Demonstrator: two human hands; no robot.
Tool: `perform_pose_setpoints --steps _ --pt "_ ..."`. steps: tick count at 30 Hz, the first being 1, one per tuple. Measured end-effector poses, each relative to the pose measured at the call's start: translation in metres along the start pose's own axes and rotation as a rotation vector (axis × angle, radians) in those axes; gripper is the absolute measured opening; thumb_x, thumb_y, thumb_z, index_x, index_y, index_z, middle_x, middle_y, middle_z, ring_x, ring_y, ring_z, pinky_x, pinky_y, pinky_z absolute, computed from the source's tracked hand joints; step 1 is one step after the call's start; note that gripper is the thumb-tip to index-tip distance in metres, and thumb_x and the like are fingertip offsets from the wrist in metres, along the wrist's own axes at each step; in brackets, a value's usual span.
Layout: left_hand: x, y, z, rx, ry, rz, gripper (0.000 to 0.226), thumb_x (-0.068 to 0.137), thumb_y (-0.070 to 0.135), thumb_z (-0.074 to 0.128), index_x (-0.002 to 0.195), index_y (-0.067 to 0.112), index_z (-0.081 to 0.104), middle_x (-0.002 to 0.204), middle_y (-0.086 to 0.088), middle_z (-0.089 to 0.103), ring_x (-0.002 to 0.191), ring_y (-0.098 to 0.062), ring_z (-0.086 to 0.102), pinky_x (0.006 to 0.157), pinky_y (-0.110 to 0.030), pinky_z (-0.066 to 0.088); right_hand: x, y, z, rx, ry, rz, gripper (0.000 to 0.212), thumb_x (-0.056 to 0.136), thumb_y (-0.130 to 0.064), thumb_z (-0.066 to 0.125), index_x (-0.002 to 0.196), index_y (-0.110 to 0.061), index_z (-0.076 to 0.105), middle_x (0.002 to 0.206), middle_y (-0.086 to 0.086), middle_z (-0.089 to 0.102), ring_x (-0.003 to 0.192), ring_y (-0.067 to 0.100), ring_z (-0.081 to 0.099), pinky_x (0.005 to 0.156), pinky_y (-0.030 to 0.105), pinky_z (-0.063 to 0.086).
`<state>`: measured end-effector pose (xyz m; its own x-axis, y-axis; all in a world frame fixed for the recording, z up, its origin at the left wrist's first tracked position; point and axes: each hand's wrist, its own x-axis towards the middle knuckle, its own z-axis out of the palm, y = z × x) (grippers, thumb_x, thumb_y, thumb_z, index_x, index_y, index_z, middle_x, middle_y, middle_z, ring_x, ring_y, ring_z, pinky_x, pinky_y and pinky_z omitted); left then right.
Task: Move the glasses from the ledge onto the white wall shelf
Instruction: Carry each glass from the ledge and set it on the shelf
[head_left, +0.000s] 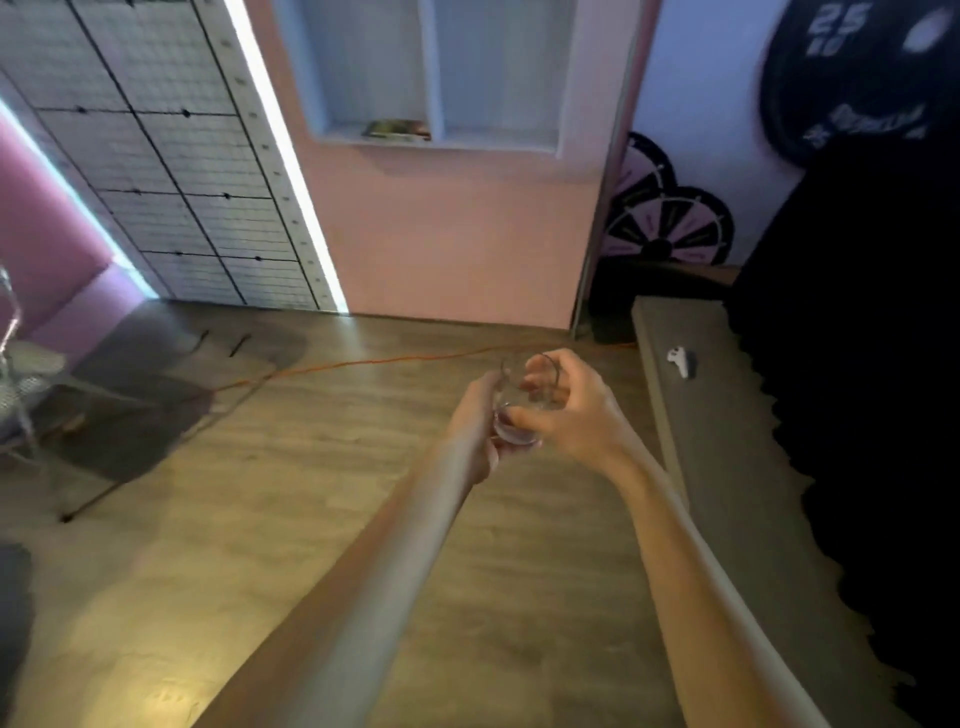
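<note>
A clear drinking glass (524, 402) is held in mid-air over the wooden floor, between both hands. My left hand (475, 421) wraps it from the left and my right hand (576, 410) grips it from the right, fingers over the rim. The white wall shelf (439, 137), a recessed niche with two compartments in the pink wall, lies ahead and above. A flat book-like item (397, 129) lies in its left compartment. The grey ledge (727, 441) runs along the right, beside my right arm.
A small white object (681, 361) lies on the ledge. An orange cable (363, 364) crosses the floor. A chair (31, 384) stands at the left. Weight plates (670, 228) lean against the far wall. Dark foam (857, 364) borders the ledge on the right.
</note>
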<state>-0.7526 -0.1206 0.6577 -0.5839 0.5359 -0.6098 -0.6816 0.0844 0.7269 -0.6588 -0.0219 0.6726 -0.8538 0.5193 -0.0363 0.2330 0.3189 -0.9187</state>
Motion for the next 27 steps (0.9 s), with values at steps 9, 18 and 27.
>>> perform_pose_setpoints --steps 9,18,27 --pt "0.044 0.129 -0.086 -0.061 0.154 0.156 0.037 0.1 0.036 0.049 0.084 0.009 0.069 0.056 -0.006 0.072 0.047 -0.018 0.07 0.055 -0.035 0.062 0.145 -0.07 0.084 0.133 -0.218 -0.175 0.048 0.073 -0.019 0.092 0.11 -0.027 0.062 0.104 -0.007 0.077 0.096 0.007 0.076 0.089 0.032 0.063" --pt "0.134 0.266 -0.112 -0.051 0.269 0.213 0.044 0.092 0.044 0.06 0.103 0.003 0.072 0.087 -0.015 0.076 0.073 -0.027 0.073 0.064 -0.037 0.063 0.329 -0.117 0.101 0.174 -0.354 -0.294 0.062 0.065 -0.035 0.096 0.113 -0.031 0.058 0.106 -0.006 0.075 0.093 0.006 0.075 0.076 0.021 0.063" --pt "0.233 0.366 -0.111 -0.179 0.25 0.244 0.058 0.09 0.043 0.064 0.122 -0.005 0.063 0.101 -0.021 0.072 0.077 -0.032 0.074 0.064 -0.039 0.062 0.487 -0.145 0.103 0.148 -0.42 -0.349 0.066 0.059 -0.048 0.093 0.114 -0.034 0.058 0.108 -0.007 0.074 0.094 0.007 0.075 0.075 0.021 0.063"
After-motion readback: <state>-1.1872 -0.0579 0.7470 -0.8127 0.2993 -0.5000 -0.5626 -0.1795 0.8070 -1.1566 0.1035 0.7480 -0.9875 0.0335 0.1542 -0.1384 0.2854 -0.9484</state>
